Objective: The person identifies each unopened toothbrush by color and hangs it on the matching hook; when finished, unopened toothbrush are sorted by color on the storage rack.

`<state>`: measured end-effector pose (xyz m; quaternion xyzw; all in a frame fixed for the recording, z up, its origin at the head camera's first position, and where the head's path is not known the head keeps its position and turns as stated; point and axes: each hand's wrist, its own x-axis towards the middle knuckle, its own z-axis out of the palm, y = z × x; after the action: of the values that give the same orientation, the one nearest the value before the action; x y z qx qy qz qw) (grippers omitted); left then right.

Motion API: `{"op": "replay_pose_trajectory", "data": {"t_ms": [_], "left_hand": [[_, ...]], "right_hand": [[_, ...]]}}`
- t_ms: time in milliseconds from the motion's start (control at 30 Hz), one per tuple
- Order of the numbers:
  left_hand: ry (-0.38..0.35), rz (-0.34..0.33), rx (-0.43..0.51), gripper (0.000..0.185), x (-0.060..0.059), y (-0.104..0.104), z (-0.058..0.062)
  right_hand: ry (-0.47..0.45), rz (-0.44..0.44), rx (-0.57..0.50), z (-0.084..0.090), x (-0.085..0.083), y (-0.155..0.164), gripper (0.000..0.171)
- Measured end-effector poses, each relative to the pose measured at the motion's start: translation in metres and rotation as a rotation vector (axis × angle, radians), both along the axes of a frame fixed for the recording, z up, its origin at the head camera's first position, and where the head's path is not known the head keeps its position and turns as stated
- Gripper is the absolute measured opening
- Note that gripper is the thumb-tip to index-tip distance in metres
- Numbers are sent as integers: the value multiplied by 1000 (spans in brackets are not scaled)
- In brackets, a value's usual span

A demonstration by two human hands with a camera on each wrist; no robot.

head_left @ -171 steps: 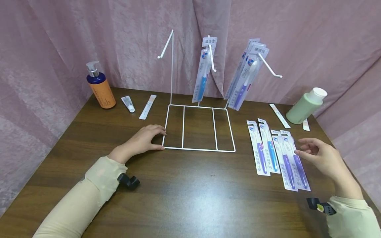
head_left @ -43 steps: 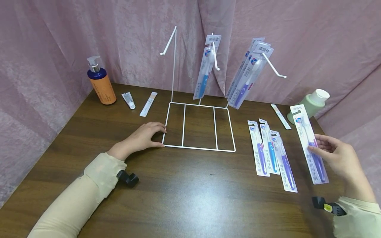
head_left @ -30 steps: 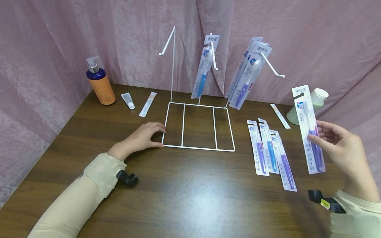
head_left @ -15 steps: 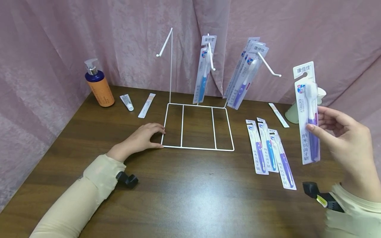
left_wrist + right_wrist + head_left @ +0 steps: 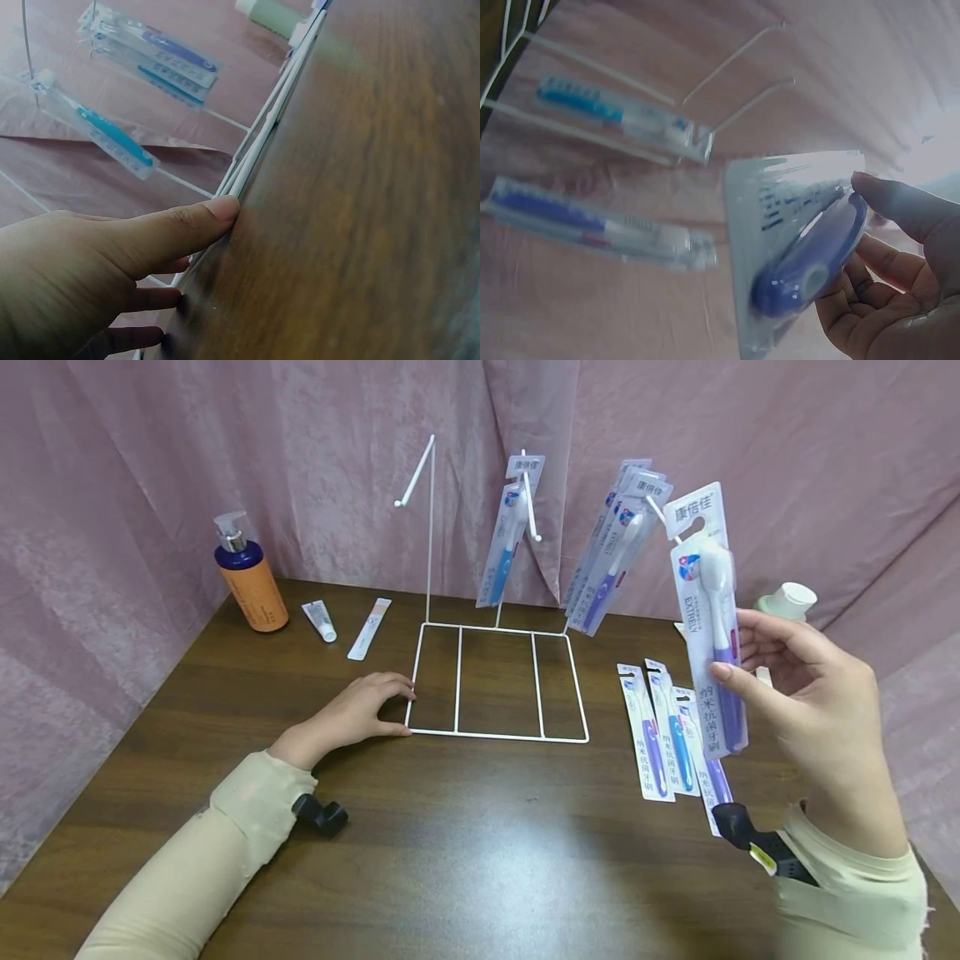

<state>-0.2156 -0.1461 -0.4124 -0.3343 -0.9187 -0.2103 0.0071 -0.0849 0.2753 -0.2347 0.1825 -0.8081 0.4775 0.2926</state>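
Note:
My right hand (image 5: 817,693) pinches a packaged purple toothbrush (image 5: 712,635) between thumb and fingers. Raised upright, its card overlaps the rack's right hook in the head view. That right hook carries several packaged toothbrushes (image 5: 607,564); one blue packaged toothbrush (image 5: 501,547) hangs on the middle hook, while the left hook (image 5: 412,481) is bare. The white wire rack (image 5: 498,737) stands on the table. At its front left corner my left hand (image 5: 352,710) rests, thumb and fingertips touching the wire. In the right wrist view the held pack (image 5: 795,255) shows its purple handle end.
Three packaged toothbrushes (image 5: 647,735) lie at the right, one partly behind the held pack. A green bottle (image 5: 787,600) is mostly hidden by my right hand. At the left are an orange pump bottle (image 5: 255,589), a small tube (image 5: 319,620) and a flat white sachet (image 5: 369,628).
My right hand has picked up the purple toothbrush pack from the right of the table, raised it and moved it left toward the right hook. The left hand stays at the rack's corner.

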Motion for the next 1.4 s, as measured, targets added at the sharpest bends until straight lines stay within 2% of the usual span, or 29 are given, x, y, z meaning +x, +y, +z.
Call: {"op": "replay_pose_trajectory", "data": {"t_ms": [100,167,333,500,633,1000,1400], "left_hand": [[-2,1,2,49,0,0,-2],[-3,0,6,49,-1,-1,-2],[1,-7,5,49,0,-1,-2],[-3,1,-1,49,0,-1,-2],[3,-1,-5,49,0,-1,-2],[26,-11,6,47,0,0,-4],[11,-1,-1,48,0,-1,-2]], "right_hand": [[-1,3,29,-1,-3,-14,51],[4,-27,70,-3,-5,-22,52],[16,18,32,-10,-13,-39,48],[29,10,60,-15,-21,-56,45],[15,11,43,-20,-27,-67,43],[-18,-24,10,-35,-48,-86,40],[-62,-58,9,-46,-61,-100,41]]}}
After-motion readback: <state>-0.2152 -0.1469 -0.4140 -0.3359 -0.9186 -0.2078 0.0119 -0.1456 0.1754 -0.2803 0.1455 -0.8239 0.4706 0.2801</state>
